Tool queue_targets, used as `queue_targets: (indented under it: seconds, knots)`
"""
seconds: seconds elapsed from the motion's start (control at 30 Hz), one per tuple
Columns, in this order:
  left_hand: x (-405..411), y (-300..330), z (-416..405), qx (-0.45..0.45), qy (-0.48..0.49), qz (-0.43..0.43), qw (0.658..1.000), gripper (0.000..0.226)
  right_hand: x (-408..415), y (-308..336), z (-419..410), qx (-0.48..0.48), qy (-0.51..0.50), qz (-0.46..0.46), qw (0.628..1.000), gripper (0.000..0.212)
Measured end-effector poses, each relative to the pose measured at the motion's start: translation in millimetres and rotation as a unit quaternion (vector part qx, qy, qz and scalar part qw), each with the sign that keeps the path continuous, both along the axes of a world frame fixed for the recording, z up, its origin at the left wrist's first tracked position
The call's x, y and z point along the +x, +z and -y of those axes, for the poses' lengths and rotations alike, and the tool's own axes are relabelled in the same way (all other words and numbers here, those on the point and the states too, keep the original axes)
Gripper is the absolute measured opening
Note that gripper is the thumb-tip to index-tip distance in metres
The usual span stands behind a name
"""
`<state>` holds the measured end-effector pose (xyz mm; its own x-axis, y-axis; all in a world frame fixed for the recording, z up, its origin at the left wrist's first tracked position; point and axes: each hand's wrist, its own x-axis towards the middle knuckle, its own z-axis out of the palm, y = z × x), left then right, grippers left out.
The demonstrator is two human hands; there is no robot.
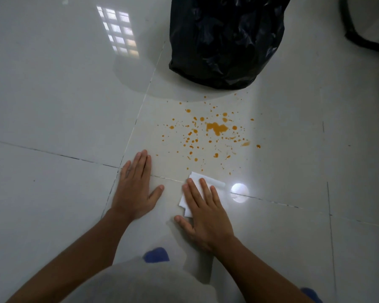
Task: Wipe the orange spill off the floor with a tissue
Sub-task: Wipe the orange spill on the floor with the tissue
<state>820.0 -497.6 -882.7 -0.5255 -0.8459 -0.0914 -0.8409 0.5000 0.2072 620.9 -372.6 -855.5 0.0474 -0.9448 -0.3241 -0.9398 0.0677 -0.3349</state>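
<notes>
An orange spill [217, 127] is spattered over the pale floor tiles, with one larger puddle and many small drops around it. A folded white tissue [198, 181] lies flat on the floor just below the spill's near edge. My right hand [206, 213] presses flat on the tissue with fingers spread, covering its lower right part. My left hand [136, 189] rests flat on the bare tile to the left of the tissue, fingers together, holding nothing.
A full black rubbish bag [223, 40] stands on the floor just beyond the spill. A dark chair base [359, 29] shows at the top right. A bright lamp reflection [239, 192] glints right of the tissue. My knees fill the bottom edge.
</notes>
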Motion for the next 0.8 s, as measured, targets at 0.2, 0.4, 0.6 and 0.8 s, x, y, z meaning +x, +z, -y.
queue_targets:
  seconds: [0.2,0.4,0.6,0.8]
  knots:
    - [9.2,4.7,5.7,0.003,-0.028,0.027,0.999,0.094,-21.5,-2.1,-8.4,0.002,0.037,0.018,0.999,0.086]
    - [6.7,7.0,4.2,-0.013,-0.025,0.031,0.999,0.095,-29.7,-5.3,-14.2,0.007,0.034,0.013,0.999,0.087]
    - [6.2,4.7,5.7,0.01,0.004,0.033,0.999,0.113,-29.1,-4.8,-3.2,-0.011,0.071,0.044,0.996,0.087]
    - [9.1,2.5,8.8,0.019,-0.001,0.026,0.999,0.112,-15.3,-6.1,39.8,-0.034,0.153,0.042,0.987,0.082]
